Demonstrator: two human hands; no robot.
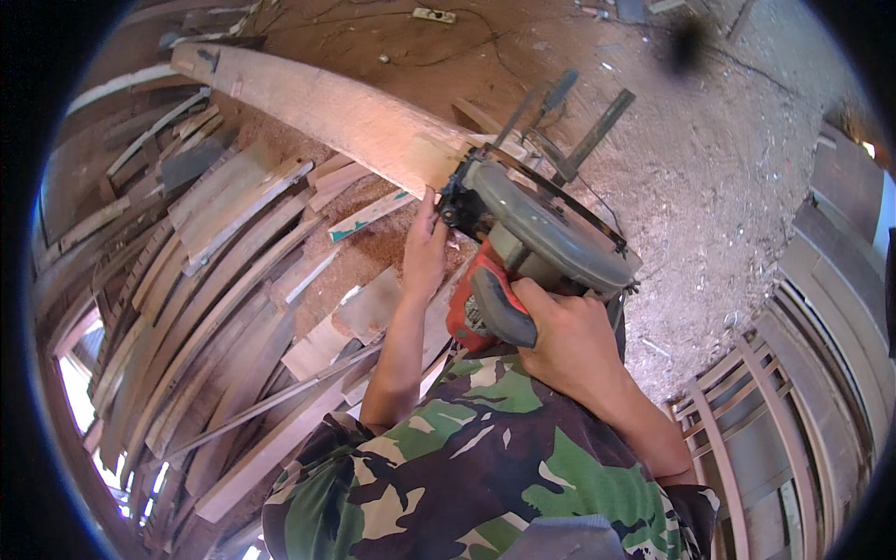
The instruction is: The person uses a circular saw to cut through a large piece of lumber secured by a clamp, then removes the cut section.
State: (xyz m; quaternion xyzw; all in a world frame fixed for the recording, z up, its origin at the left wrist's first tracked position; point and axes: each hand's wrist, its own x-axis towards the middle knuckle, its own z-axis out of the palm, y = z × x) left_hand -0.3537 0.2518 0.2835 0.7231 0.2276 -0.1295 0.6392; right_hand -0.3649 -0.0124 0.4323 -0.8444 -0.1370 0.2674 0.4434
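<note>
A circular saw (551, 219) with a grey rounded blade guard and a red body sits in front of me. My right hand (571, 329) is wrapped round its dark handle. The end of a long, wide wooden board (322, 112) meets the front of the saw, and the board runs off to the far left. At its near edge, close beside the saw, my left hand (427, 245) grips the board with fingers pointing away from me. The underside of that grip is hidden. The saw's body covers most of the blade and the cutting spot.
Stacked planks and offcuts (243, 243) fill the left side. Dark metal bars (595, 135) stick out beyond the saw. Slatted wooden frames (747, 429) and panels stand at the right. Sawdust covers the floor (714, 205); a power strip (434, 16) and cords lie far ahead.
</note>
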